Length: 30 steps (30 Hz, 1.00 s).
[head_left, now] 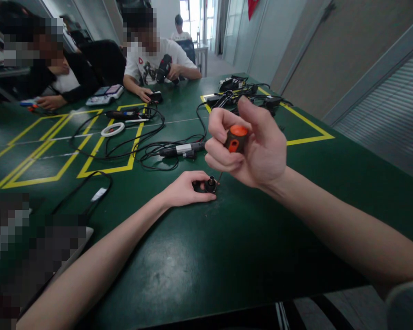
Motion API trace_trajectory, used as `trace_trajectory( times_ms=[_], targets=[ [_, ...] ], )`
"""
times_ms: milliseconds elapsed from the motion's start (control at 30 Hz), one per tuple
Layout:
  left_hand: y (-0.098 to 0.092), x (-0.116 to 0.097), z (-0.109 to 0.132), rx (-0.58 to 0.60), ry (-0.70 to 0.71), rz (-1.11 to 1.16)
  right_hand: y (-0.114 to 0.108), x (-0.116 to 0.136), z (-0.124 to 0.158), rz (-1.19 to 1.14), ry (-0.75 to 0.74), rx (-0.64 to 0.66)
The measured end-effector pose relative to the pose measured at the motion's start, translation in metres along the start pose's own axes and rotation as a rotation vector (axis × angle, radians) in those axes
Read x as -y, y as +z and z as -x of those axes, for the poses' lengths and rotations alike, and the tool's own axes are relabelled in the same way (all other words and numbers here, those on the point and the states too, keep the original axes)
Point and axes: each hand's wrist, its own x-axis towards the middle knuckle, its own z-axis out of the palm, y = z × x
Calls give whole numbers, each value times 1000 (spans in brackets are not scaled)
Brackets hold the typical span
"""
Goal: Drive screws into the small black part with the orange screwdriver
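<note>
My right hand (249, 146) is closed around the orange-and-black handle of a screwdriver (236, 137), held upright above the green table (206, 256). Its thin shaft slants down to a small black part (209, 184) lying on the table. My left hand (186, 189) rests on the table with its fingers pinched around that black part, holding it in place directly below my right hand.
Black cables (137, 142) loop across yellow-taped squares beyond my hands, with a black cylindrical tool (182, 150) and a white ring (112, 129) among them. More cables and adapters (241, 94) lie far right. Other people sit at the far left edge. A blurred object lies near left.
</note>
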Motion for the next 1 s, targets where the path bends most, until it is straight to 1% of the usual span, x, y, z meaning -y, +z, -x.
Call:
trace_trajectory(
  times_ms=[167,267,433,600,733,800,900,1000],
  targets=[
    [-1,-1,0,16,1,-13,-1,-6,0,33,-29,-31],
    [-1,-1,0,4,7,-15,-2,-6,-1,32,-16,-55],
    [0,-2,0,1,18,-34,-4,0,-1,20,85,-87],
    [2,-1,-1,-2,46,-46,-2,4,3,71,29,-78],
    [6,1,0,-41,131,-204,0,3,3,92,37,-81],
    [8,1,0,-63,136,-302,1,2,2,95,45,-116],
    [9,0,0,-51,128,-370,1,3,-2,69,52,-160],
    [9,0,0,-42,134,-378,1,4,-3,58,60,-112]
  ],
)
